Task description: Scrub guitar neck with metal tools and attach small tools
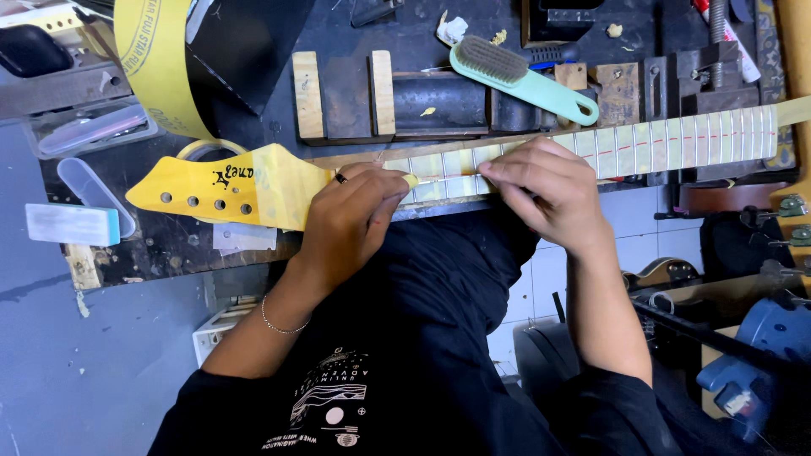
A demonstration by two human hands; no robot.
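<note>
A guitar neck (676,139) with metal frets lies across the dark workbench. Its yellow headstock (224,190), with several tuner holes, points left. Pale masking tape covers the fretboard between the frets, and a thin red line runs along it. My left hand (351,215) rests on the neck by the headstock and pinches a small pale piece at the fingertip, pressed on the fretboard. My right hand (541,190) lies just right of it, fingertips pressing the tape on the fretboard. A ring and a thin bracelet are on my left hand and wrist.
A mint-green wire brush (519,76) lies behind the neck beside wooden blocks (342,93) and a vise. A yellow sandpaper roll (156,59) hangs at the back left. A blue-white block (72,224) sits at the left. Other guitars (760,228) stand at the right.
</note>
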